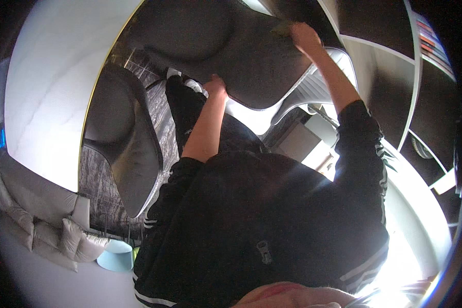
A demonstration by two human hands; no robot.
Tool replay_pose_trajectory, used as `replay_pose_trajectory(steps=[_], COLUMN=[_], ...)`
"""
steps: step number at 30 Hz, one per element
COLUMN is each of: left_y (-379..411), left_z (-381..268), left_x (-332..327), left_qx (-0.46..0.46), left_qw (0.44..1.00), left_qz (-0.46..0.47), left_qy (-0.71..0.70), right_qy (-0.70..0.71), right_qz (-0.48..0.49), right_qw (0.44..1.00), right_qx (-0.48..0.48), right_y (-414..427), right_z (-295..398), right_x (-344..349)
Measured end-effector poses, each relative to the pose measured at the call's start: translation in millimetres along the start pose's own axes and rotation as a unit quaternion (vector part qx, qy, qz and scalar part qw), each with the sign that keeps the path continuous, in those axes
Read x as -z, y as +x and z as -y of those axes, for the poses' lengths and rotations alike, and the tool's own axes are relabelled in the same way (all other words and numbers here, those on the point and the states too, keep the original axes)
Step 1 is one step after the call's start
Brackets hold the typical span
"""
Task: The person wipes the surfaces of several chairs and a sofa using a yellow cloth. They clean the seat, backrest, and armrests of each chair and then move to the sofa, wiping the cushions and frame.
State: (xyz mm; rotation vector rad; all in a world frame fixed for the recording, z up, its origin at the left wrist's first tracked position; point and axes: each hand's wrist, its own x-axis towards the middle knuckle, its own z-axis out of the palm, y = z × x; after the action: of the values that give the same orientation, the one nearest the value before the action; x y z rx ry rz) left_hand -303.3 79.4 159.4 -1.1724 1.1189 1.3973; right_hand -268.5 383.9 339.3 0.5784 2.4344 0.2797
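Note:
A dark grey upholstered chair [254, 65] stands before me, its broad backrest turned towards my body and its rounded seat beyond. My left hand [216, 87] grips the backrest's left edge. On the far right part of the backrest rests my right hand [306, 37], its fingers closed over a small dark greenish item [283, 27], perhaps a cloth; it is blurred and mostly hidden by the hand. To the left is a second dark grey chair [127, 127], tucked partly under a white marble-look table [50, 88] with a gold edge.
A pale ribbed chair [315, 90] stands just behind the gripped chair's right side. Boxes [298, 140] lie on the floor near my right elbow. Dark shelving [373, 69] lines the right. A grey sofa [42, 227] and a light blue stool [116, 256] are at lower left.

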Motion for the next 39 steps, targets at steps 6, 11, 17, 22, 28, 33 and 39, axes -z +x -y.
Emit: replay_pose_trajectory(steps=[6,11,17,22,28,33,39], left_y=[54,76,30,81,127,155,170], left_z=[23,43,3,-14,-50,-84,-94], left_x=[10,18,7,23,32,29,37], left_qx=[-0.05,-0.115,-0.048,-0.048,-0.183,-0.289,-0.378], left_qw=[0.945,0.969,0.998,0.998,0.968,0.905,0.86], left_qz=[-0.045,-0.034,-0.035,-0.048,-0.131,-0.231,-0.238], left_qy=[0.321,0.216,0.01,-0.008,0.113,0.209,0.244], right_qy=[0.153,0.311,0.333,0.334,0.285,0.245,0.31], right_qz=[0.092,0.18,0.166,0.166,0.156,0.169,0.203], right_qw=[0.98,0.905,0.881,0.877,0.912,0.926,0.907], right_qx=[0.09,0.227,0.292,0.303,0.25,0.234,0.199], right_y=[-22,-65,-52,-2,64,118,127], right_z=[66,179,182,230,286,305,294], right_x=[-4,21,-13,-59,-127,-172,-179])
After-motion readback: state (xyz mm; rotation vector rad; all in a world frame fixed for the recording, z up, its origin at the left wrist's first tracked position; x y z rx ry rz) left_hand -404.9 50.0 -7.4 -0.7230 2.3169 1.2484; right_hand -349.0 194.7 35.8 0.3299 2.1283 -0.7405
